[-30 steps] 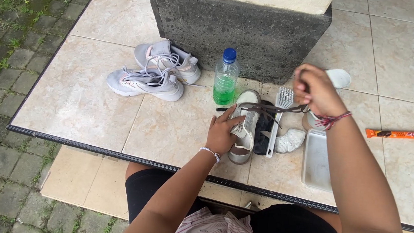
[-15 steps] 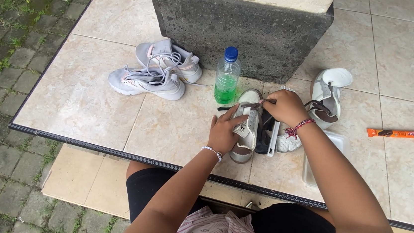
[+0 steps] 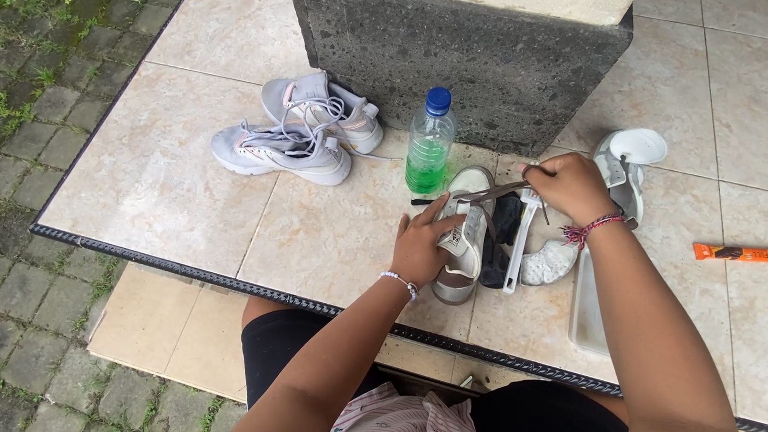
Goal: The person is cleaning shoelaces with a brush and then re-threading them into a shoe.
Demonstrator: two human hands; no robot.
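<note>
The left hand (image 3: 425, 243) lies on a white shoe (image 3: 462, 241) in the middle of the tiled floor (image 3: 174, 179), with the fingers bent over its tongue and holding it down. The right hand (image 3: 572, 186) is just to the right and a little farther, closed in a pinch on a dark lace (image 3: 488, 194) that runs from this hand to the left, over the far part of the shoe. Just right of the shoe there is a black cloth (image 3: 499, 245), then a white brush (image 3: 520, 246) and a pale sponge (image 3: 548, 263). A flat grey tray (image 3: 583, 317) lies near the floor edge, partly under the right forearm. A second white shoe (image 3: 624, 168) stands farther right, behind the right hand. A plastic bottle (image 3: 429, 152) with green liquid and a blue cap stands upright just beyond the held shoe, close to a dark stone block (image 3: 454, 55). A pair of grey sneakers (image 3: 303, 130) lies to the left, well apart from the hands. An orange packet (image 3: 753, 254) lies far to the right on the tiles.
</note>
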